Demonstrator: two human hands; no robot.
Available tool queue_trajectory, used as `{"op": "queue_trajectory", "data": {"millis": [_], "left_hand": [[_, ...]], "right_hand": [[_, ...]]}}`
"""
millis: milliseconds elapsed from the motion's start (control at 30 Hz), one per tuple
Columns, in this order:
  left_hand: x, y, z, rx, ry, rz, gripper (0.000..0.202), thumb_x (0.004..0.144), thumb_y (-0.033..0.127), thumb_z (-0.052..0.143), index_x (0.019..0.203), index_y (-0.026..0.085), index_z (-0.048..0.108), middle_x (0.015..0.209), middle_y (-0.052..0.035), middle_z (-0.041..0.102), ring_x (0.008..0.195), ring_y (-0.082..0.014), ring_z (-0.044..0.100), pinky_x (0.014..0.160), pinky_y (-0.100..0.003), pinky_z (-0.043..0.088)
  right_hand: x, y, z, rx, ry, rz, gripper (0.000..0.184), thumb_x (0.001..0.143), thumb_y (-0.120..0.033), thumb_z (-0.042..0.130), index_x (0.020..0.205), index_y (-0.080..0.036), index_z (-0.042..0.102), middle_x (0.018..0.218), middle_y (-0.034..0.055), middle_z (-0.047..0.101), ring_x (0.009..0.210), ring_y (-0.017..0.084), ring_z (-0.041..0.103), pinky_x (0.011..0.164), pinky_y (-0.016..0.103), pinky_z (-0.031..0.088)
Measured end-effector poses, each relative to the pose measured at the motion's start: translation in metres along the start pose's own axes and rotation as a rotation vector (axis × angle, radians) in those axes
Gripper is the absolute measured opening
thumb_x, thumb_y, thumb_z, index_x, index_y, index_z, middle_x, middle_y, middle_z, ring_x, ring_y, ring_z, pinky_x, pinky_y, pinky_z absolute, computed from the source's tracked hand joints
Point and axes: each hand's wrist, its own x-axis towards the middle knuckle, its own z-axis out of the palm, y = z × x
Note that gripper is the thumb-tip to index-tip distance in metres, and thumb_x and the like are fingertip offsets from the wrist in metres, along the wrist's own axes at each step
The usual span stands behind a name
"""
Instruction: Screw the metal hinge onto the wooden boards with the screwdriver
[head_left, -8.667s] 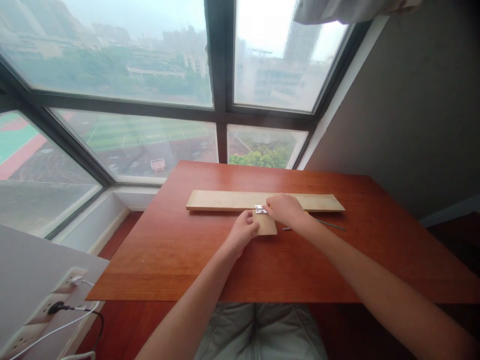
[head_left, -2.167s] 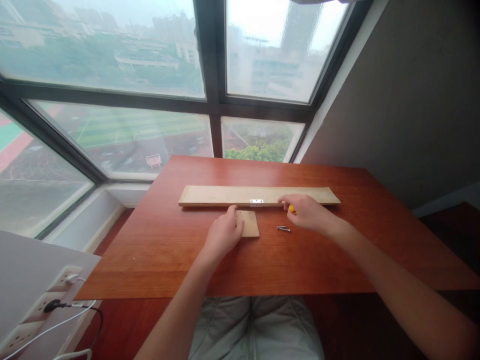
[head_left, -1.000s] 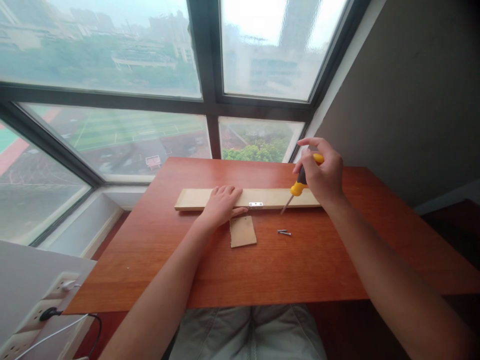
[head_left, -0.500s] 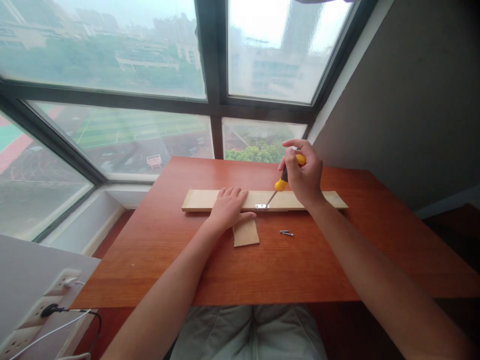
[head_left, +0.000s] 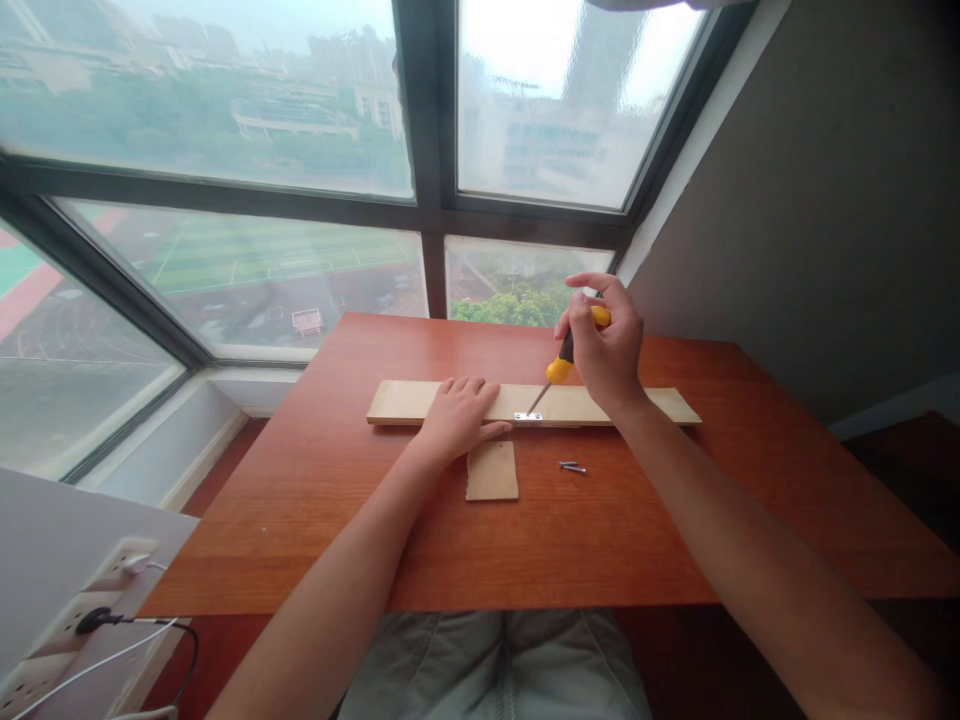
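Observation:
A long pale wooden board (head_left: 405, 402) lies crosswise on the table. My left hand (head_left: 459, 412) presses on it, its fingers reaching across to the far edge and its thumb along the near edge. Beside that thumb, a small metal plate (head_left: 528, 419) with screw heads or holes sits at the board's near edge. My right hand (head_left: 609, 340) is closed around a yellow and black screwdriver (head_left: 559, 371), tilted with its tip down at the plate's middle. Just in front of the board lies a small square wooden piece (head_left: 492, 473). To its right are loose screws (head_left: 572, 466).
The reddish-brown wooden table (head_left: 315, 540) ends near my lap. Large windows (head_left: 427, 260) rise behind it, and a grey wall (head_left: 810, 220) stands at the right. Power sockets (head_left: 90, 610) with plugged-in cables are at the lower left.
The board and its plate have shifted slightly right and nearer to me. The screwdriver tip has moved from the plate's right end to its middle. The small wooden piece sits slightly nearer.

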Motion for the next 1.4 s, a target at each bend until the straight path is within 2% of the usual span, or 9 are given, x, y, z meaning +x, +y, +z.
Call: {"op": "queue_trajectory", "data": {"millis": [167,367,1100,1400], "left_hand": [[0.002,-0.009,0.000,0.009,-0.010,-0.003,0.060,0.085,0.070,0.049,0.120,0.021,0.053,0.118,-0.0115,0.062,0.113,-0.0286,0.055,0.096,-0.038,0.037],[0.000,-0.017,0.001,0.007,-0.009,-0.023,0.063,0.083,0.071,0.050,0.120,0.020,0.054,0.121,-0.0126,0.061,0.115,-0.0297,0.055,0.097,-0.039,0.037],[-0.003,-0.014,-0.001,-0.015,-0.014,-0.035,0.060,0.083,0.068,0.054,0.121,0.022,0.053,0.123,-0.0122,0.061,0.118,-0.0300,0.053,0.098,-0.039,0.036],[-0.004,-0.019,-0.008,-0.015,-0.069,0.025,0.064,0.081,0.065,0.061,0.127,0.021,0.050,0.124,-0.0118,0.062,0.116,-0.0291,0.054,0.098,-0.037,0.036]], "right_hand": [[-0.001,0.003,0.004,0.011,-0.003,-0.006,0.014,0.093,-0.032,0.050,0.099,-0.025,0.060,0.054,-0.0068,0.056,0.048,0.011,0.054,0.049,0.024,0.045],[0.000,0.005,-0.002,-0.047,0.003,0.001,0.014,0.094,-0.033,0.050,0.099,-0.025,0.060,0.054,-0.0072,0.056,0.048,0.011,0.055,0.050,0.024,0.046],[0.003,0.009,0.003,-0.022,0.010,0.035,0.016,0.092,-0.035,0.051,0.097,-0.024,0.060,0.054,-0.0069,0.056,0.048,0.011,0.055,0.049,0.023,0.045],[0.003,0.006,0.015,0.031,0.018,0.050,0.015,0.093,-0.033,0.049,0.096,-0.024,0.060,0.053,-0.0076,0.054,0.049,0.010,0.055,0.049,0.023,0.044]]}}
